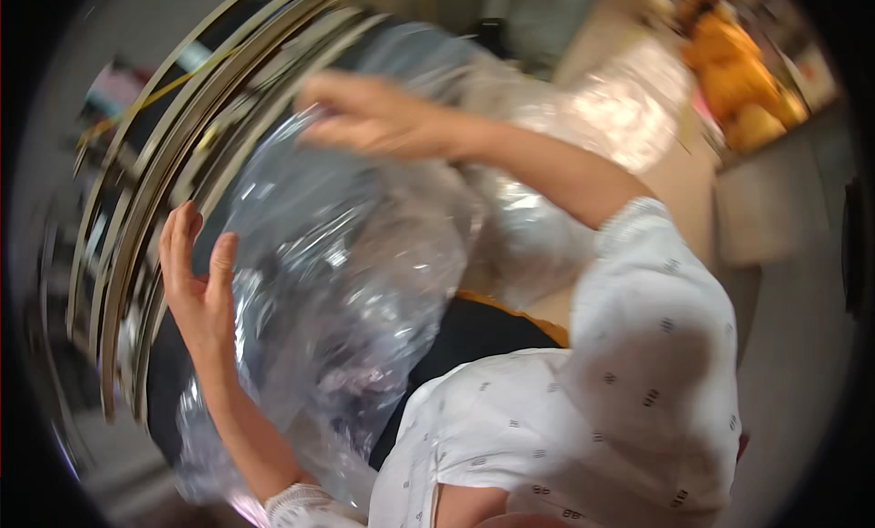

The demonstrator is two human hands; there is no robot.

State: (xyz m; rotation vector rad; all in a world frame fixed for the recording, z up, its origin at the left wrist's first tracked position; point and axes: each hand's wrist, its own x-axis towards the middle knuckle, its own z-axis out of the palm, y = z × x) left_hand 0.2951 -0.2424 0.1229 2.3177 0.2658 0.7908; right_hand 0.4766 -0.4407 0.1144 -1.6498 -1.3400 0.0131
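Clear, crinkled plastic film (365, 254) spreads over the dark grey worktop and hangs down in front of my body. At the far side, my right hand (365, 118) is blurred by motion. Its fingers and thumb look closed on the film's raised far edge, with the arm stretched across the film. My left hand (199, 282) is held up at the film's left side, fingers raised and thumb apart, with nothing in it. Whether that palm touches the film I cannot tell.
Along the left, curved by the lens, run stacked metal rails or shelf edges (137, 209). More shiny clear plastic (629, 108) lies at the far right on a tan surface. Behind it is an orange item (734, 67), with a box-like block (756, 209) nearer.
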